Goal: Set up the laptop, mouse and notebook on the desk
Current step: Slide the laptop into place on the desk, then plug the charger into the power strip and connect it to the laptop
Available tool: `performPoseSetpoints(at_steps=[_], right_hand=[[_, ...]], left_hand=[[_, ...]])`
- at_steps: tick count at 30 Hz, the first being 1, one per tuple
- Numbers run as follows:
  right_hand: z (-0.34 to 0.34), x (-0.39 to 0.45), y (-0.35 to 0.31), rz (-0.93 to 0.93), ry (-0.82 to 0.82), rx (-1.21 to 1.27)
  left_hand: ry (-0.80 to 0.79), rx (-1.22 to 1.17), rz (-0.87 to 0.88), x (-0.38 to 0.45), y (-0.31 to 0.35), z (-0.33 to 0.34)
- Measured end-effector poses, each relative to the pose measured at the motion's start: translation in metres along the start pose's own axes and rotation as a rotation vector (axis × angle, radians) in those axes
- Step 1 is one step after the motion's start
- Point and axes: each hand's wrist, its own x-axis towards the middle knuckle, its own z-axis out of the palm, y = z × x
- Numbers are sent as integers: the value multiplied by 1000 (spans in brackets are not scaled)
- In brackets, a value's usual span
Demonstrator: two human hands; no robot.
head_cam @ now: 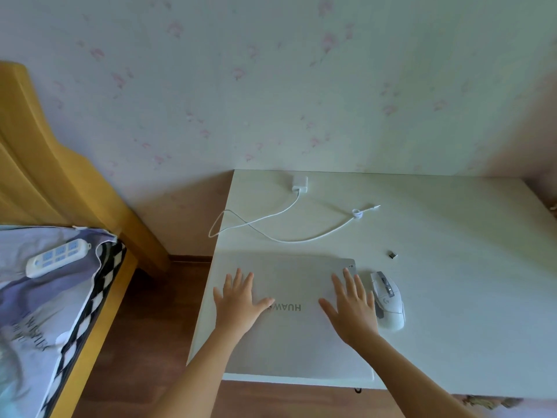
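Both hands, left hand (239, 300) and right hand (351, 306), press flat, fingers spread, on the closed laptop (289, 321) (gripping nothing); mouse (388, 300) at its three o'clock on the table (452, 297).

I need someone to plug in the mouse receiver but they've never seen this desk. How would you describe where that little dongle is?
On the white desk, find the white mouse beside the closed laptop. Beyond the mouse, toward the wall, lies the dongle, apart from everything: a tiny dark stub, the only dark item among white ones.
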Motion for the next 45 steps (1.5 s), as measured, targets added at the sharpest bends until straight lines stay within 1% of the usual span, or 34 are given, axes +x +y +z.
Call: performPoseSetpoints(at_steps=[4, 7, 8, 12, 16, 20, 22, 24, 29, 31, 33, 35, 38, 41, 43, 45], right_hand=[[-30, 24, 7, 4, 120, 96], [-46, 44, 12, -27, 167, 121], [-50, 53, 15, -40, 167, 124], [-59, 89, 24, -43, 126, 141], [-64, 123, 27, -41, 101, 143], [-67, 155, 28, 14, 105, 161], [-68, 174, 33, 60, 120, 171], [-70, 193, 37, 130, 156, 188], [-71, 232, 49, 314, 239, 173], [-70, 245, 55, 410, 196, 143], [-67, 255, 59, 461, 122, 91], [-63, 262, 57, 465, 64, 77], [-56, 269, 50, 461, 36, 148], [-54, 273, 43, 439, 65, 232], [-53, 274, 39, 422, 92, 284], [-54, 274, 35, 416, 126, 393]], left_hand=[[16, -200, 12, 25, 24, -22], [69, -174, 83, 50, 46, -40], [70, -170, 98, 60, 54, -45], [-16, -323, 69, 86, 80, -59], [-21, -307, 107, 119, 89, -62], [-123, -482, 76, 165, 101, -69], [-140, -550, 76, 194, 113, -71], [-109, -541, 80, 223, 127, -70], [-12, -391, 79, 278, 157, -60], [-19, -350, 60, 293, 163, -56], [-52, -301, 36, 304, 166, -53], [-48, -254, 35, 312, 169, -50], [44, -235, 55, 317, 173, -48], [133, -264, 70, 317, 173, -48], [160, -286, 77, 317, 171, -48], [177, -314, 96, 316, 168, -49]])
